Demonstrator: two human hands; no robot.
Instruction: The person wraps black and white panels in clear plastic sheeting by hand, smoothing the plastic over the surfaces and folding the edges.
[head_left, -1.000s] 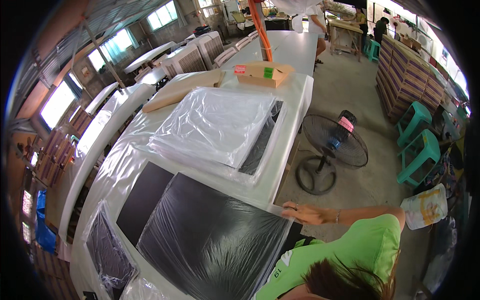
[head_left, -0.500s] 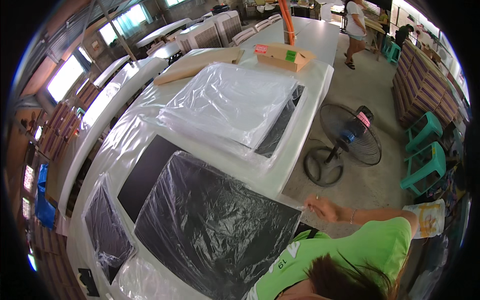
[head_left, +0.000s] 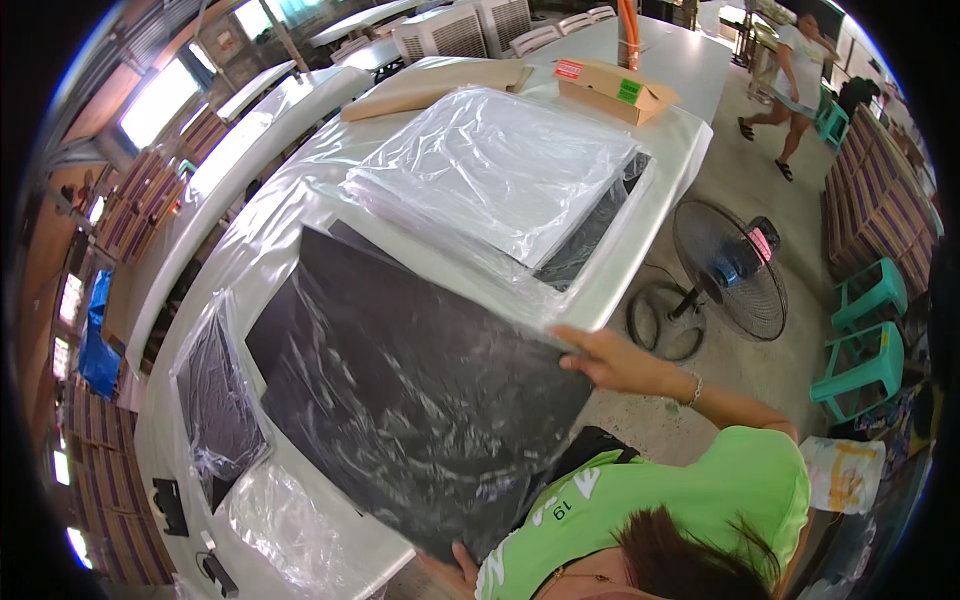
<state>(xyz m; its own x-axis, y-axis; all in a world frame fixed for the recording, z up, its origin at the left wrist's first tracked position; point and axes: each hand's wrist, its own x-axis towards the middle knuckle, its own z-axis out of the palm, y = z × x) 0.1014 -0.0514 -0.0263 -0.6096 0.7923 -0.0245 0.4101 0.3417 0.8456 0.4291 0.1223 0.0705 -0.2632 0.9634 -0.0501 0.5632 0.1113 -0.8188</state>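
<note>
The film-covered dark panel (head_left: 410, 400) projects past the near edge of the worktop (head_left: 250, 265), its other end lying above the white surface. Half a second earlier the panel lay flat to the right of a bare dark sheet (head_left: 345, 235); it has since shifted leftward, so that only a narrow strip of that sheet shows. The left hand (head_left: 452, 575), previously out of view, has appeared just off the worktop's near edge. A walking person (head_left: 800, 75) beyond the worktop's far right corner has come closer.

The right forearm reaches in from beyond the worktop's right edge, wrist nearly straight, its fingers clamped on the panel's right corner, where they formerly pulled at loose film. The left hand holds the near edge, thumb over the face and remaining fingers mostly hidden. On the worktop, a film-wrapped stack (head_left: 510, 175) occupies the far part and a smaller wrapped panel (head_left: 220, 410) the left side.
</note>
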